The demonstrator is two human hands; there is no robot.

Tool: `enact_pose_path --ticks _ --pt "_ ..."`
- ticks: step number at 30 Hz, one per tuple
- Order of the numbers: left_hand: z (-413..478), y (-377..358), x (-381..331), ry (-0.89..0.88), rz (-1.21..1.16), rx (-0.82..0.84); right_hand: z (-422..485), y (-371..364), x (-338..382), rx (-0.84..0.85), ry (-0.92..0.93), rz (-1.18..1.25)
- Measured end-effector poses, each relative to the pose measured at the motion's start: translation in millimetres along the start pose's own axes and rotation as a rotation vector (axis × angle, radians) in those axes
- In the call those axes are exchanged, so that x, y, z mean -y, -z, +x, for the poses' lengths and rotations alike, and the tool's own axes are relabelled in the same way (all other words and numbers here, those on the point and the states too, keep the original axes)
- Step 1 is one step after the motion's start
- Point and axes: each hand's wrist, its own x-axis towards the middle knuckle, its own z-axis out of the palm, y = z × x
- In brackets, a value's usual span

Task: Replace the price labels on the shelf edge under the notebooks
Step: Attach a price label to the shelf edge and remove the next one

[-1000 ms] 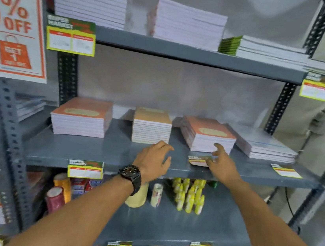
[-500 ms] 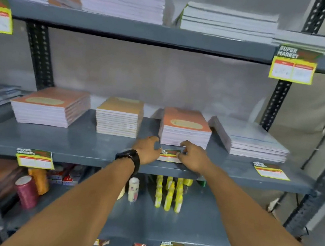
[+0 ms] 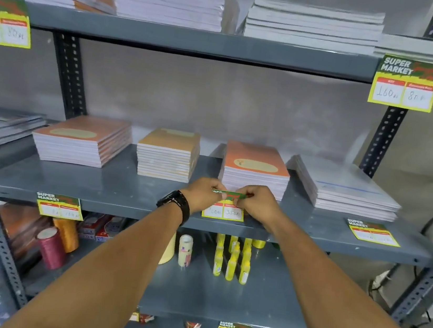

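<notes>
Both hands were up at the middle shelf [image 3: 129, 193], meeting over one price label [image 3: 224, 211]. My left hand [image 3: 201, 196], w/ a black watch [image 3: 175, 204] on the wrist, pinched the label's top left corner; right hand [image 3: 258, 203] pinched the top right corner, fingers of both curled tight on the green header strip. Label hung between the two hands, yellow lower part w/ two white price boxes showing below the knuckles, approx. level w/ the shelf's near edge, just in front of the orange notebook stack [image 3: 255, 170]. Couldn't tell if the label touched the shelf surface or was held clear of it. To the left on the same shelf sat a tan stack [image 3: 167, 154] and a wider orange stack [image 3: 82, 140]; to the right, a pale wrapped stack [image 3: 344, 189]. A second label [image 3: 373, 232] lay flat on the shelf at the right, near the front edge, well apart from the hands. A third label [image 3: 59, 206] hung on the shelf edge at the left. Below, yellow bottles [image 3: 233, 259] stood on the lower shelf.
</notes>
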Motion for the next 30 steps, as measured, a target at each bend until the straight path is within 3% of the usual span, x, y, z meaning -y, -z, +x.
enact_pose_path --ticks 3,9,19,30 --pt "-16 7 -3 -0.029 -0.097 0.049 -13 1 5 0.116 0.007 0.073" --pt "-56 19 4 -0.183 0.053 0.139 -47 -12 2 0.16 0.162 -0.167" --pt "-92 2 30 -0.198 0.374 -0.071 -77 -51 -7 -0.007 0.212 -0.307" --pt "-85 -8 39 -0.271 0.514 -0.128 -78 -65 -13 -0.172 0.241 -0.389"
